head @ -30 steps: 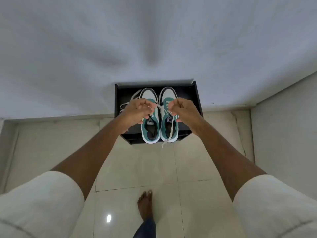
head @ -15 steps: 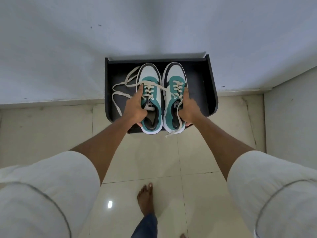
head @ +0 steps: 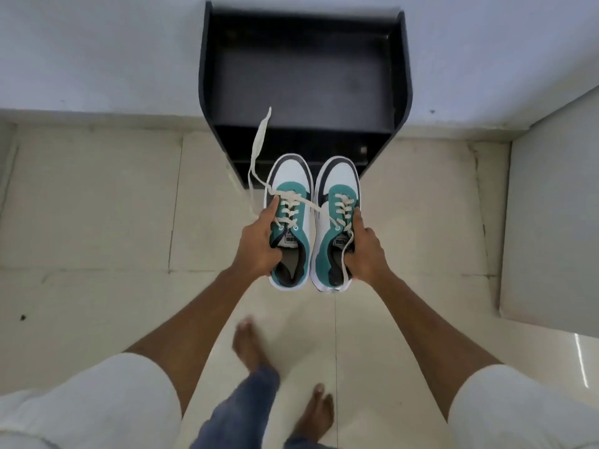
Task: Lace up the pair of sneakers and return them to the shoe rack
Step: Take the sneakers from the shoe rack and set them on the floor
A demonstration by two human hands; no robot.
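Left hand covers the outer side of the left sneaker, right hand covers the outer side of the right sneaker, and both soles are out of sight underneath. Left foot and jeans leg are motion-blurred, toes not separable; shoe rack top edge is cut by the frame, its lower shelf too dark to read. Tongue labels too small to read, both white sleeves cut at the bottom edge

Sneakers off the shoe rack now — aloft before it, one lace flung loose.
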